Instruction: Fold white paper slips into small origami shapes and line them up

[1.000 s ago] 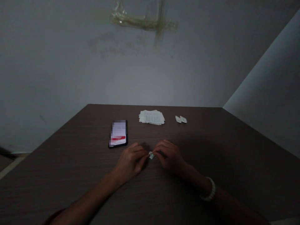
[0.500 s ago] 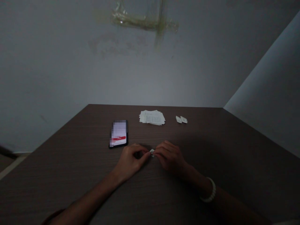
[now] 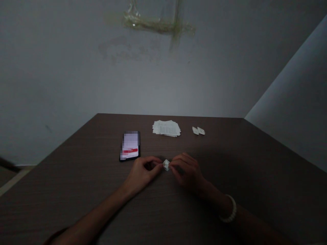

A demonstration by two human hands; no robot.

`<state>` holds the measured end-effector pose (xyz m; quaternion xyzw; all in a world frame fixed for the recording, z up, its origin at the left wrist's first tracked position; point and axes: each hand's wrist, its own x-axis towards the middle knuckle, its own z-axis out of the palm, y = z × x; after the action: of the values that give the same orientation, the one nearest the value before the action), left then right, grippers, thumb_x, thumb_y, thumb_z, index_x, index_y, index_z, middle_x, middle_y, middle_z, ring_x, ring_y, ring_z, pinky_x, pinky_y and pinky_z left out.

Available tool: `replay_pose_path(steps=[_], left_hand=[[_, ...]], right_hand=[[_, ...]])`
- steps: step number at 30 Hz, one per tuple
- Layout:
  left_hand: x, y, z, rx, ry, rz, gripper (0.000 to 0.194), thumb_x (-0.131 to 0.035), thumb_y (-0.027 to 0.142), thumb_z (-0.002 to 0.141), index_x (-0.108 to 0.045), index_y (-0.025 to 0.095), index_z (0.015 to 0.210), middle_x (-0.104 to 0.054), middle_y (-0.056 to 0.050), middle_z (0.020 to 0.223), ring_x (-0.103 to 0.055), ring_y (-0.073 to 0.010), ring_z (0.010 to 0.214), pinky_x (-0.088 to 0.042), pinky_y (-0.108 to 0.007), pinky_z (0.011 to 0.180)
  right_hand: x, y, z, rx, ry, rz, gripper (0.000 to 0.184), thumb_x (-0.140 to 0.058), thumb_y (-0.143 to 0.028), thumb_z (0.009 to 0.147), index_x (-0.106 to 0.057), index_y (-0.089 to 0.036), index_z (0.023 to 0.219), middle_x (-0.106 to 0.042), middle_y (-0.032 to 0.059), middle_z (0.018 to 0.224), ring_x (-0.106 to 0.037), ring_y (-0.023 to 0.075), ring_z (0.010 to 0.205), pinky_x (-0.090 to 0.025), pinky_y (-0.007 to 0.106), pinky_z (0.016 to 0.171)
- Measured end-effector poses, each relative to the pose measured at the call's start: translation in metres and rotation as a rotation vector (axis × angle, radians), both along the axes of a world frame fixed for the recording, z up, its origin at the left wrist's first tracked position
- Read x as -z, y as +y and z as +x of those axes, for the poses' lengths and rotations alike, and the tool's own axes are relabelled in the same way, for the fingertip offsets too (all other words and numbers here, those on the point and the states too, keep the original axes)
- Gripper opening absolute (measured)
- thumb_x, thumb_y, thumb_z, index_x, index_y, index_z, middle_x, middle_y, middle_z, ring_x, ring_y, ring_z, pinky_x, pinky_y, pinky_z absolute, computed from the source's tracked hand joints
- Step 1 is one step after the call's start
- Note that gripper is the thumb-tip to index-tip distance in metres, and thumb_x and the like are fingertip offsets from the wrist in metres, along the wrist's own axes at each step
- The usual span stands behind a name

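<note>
A small piece of folded white paper [image 3: 166, 165], roughly diamond-shaped, is held between both hands just above or on the dark table. My left hand [image 3: 145, 170] pinches its left corner between thumb and fingertips. On the opposite corner, my right hand [image 3: 186, 170] is closed in a similar pinch, with a pale bracelet [image 3: 232, 209] round that wrist. The exact folds of the paper are too small to make out.
A phone [image 3: 129, 145] with a lit screen lies left of the hands. Farther back rests a loose stack of printed paper slips [image 3: 166, 128]. Two small folded papers [image 3: 198, 131] lie right of it. The wooden table [image 3: 76, 163] meets a stained wall [image 3: 163, 81].
The fingertips have drawn slightly apart, and more of the folded paper shows between them. Both hands keep their pinch. The whole view has shifted very little.
</note>
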<state>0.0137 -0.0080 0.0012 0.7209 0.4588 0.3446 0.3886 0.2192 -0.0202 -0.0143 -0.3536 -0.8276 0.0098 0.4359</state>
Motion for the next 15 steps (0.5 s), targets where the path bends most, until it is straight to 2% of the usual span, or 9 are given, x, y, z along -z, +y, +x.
replay_pose_path(steps=[6,11,15], left_hand=[[0.0051,0.0026,-0.0011,0.000,-0.030,0.020,0.022,-0.062,0.034,0.083,-0.070,0.015,0.088,-0.072,-0.004,0.077,-0.064,-0.0159,0.068,-0.047,-0.026,0.060],[-0.0014,0.0019,-0.0010,-0.025,0.011,0.027,0.019,-0.061,0.030,0.080,-0.070,0.015,0.086,-0.071,-0.004,0.074,-0.063,-0.0160,0.065,-0.047,-0.026,0.058],[-0.0035,0.0011,-0.0023,0.006,0.085,0.061,0.019,-0.061,0.029,0.079,-0.070,0.016,0.090,-0.071,-0.003,0.077,-0.062,-0.0162,0.067,-0.047,-0.026,0.058]], right_hand=[[0.0002,0.0010,0.0001,0.083,0.050,-0.076,0.008,-0.057,-0.017,0.083,-0.062,-0.018,0.089,-0.064,0.0037,0.076,-0.058,0.0165,0.070,-0.045,0.029,0.067],[0.0050,0.0037,0.0020,0.132,0.049,-0.221,0.017,-0.057,-0.016,0.079,-0.066,-0.019,0.092,-0.061,0.0016,0.068,-0.052,0.0141,0.059,-0.041,0.026,0.056],[0.0085,0.0054,0.0037,0.145,0.018,-0.318,0.022,-0.058,-0.012,0.074,-0.069,-0.019,0.091,-0.061,0.0007,0.066,-0.052,0.0135,0.057,-0.039,0.025,0.054]])
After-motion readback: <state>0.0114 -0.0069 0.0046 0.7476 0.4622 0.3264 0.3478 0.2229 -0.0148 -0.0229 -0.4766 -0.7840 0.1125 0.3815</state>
